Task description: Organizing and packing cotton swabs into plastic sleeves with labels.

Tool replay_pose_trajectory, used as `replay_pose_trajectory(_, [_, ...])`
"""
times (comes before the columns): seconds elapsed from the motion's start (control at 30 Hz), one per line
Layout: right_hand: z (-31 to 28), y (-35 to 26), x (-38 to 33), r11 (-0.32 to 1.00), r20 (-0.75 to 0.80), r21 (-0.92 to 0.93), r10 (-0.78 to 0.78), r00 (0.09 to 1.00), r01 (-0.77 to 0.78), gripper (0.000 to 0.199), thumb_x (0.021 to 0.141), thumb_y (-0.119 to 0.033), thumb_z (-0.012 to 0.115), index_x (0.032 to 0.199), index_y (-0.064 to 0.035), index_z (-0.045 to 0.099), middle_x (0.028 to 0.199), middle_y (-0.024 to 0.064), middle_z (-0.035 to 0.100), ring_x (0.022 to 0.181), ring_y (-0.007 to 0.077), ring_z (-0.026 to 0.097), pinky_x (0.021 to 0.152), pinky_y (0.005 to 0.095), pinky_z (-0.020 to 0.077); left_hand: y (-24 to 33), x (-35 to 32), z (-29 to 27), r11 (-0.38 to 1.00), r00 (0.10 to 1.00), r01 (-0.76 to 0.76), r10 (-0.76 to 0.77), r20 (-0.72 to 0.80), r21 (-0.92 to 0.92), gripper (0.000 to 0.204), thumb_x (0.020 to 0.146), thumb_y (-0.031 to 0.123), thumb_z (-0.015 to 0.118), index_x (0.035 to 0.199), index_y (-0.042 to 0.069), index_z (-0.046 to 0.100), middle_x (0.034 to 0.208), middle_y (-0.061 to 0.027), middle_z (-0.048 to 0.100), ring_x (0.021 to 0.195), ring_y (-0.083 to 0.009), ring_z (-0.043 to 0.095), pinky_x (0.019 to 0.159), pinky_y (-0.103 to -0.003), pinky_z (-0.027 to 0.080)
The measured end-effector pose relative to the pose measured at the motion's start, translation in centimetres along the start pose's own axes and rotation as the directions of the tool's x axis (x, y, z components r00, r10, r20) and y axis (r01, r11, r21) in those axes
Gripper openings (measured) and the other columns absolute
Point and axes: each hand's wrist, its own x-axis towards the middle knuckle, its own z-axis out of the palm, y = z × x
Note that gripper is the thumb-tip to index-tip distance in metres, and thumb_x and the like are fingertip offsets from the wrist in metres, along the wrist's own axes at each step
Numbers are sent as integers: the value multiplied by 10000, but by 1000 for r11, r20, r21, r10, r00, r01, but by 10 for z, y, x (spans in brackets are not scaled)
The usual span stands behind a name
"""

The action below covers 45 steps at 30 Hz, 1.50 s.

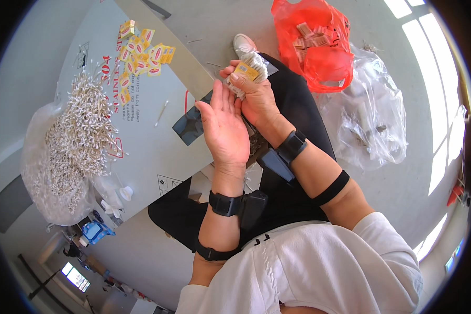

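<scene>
My right hand [258, 100] grips a bundle of cotton swabs [256, 61], thumb across the front and fingertips showing on the far side. A yellow paper label [246, 71] lies against the bundle, partly under the thumb. Just to the left, my left hand [226, 128] is turned palm up with its fingers stretched out and holds nothing. Its fingertips are close beside the right hand; I cannot tell whether they touch. On the table to the left, several yellow labels [141, 52] are scattered near a small stack of labels [127, 29].
A big heap of loose cotton swabs [83, 125] spills from a clear plastic bag [34, 157] on the grey table [141, 152]. One swab [162, 112] lies apart. At the right, a red bag [327, 68] holds bundles, beside a clear bag [371, 120] on the floor.
</scene>
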Motion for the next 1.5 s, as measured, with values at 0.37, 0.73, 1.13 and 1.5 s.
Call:
replay_pose_trajectory(0.37, [-3, -20, 8, 994, 1, -28, -105, 994, 105, 393, 804, 97, 645, 1174, -9, 562, 1037, 107, 673, 1027, 226, 641, 909, 334, 510, 0, 16, -5, 976, 996, 79, -70, 52, -203, 838, 974, 537, 460, 1491, -54, 169, 1527, -282, 242, 1408, -366, 306, 1166, -462, 243])
replay_pose_trajectory(0.73, [39, -82, -49, 899, -40, 313, 335, 941, -307, 322, 1028, -203, 440, 1261, 18, 404, 1265, 256, 539, 1168, 439, 557, 1038, 595, 441, 53, -18, 9, 478, 837, -544, 367, 406, 690, 320, 864, -7, 599, 1183, 6, 616, 1261, -138, 615, 1268, -297, 510, 1077, -414, 381])
replay_pose_trajectory(1.13, [24, 19, -91, 582, 251, 296, 718, 650, -757, 322, 1047, -249, 334, 1224, -42, 505, 1192, 175, 576, 1089, 333, 613, 926, 566, 515, 90, -54, -55, 578, 939, -247, -56, 339, 778, 272, 689, 70, 794, 932, 25, 678, 1074, -74, 630, 966, -165, 619, 791, -305, 520])
replay_pose_trajectory(1.5, [36, 43, -88, 708, -152, 85, 705, 693, -701, 398, 1049, -333, 323, 1218, -14, 493, 1190, 214, 598, 1084, 380, 628, 985, 606, 456, 78, -37, -81, 495, 964, -186, -73, 254, 849, 265, 659, 102, 838, 723, 17, 595, 798, -32, 609, 739, -120, 567, 653, -284, 465])
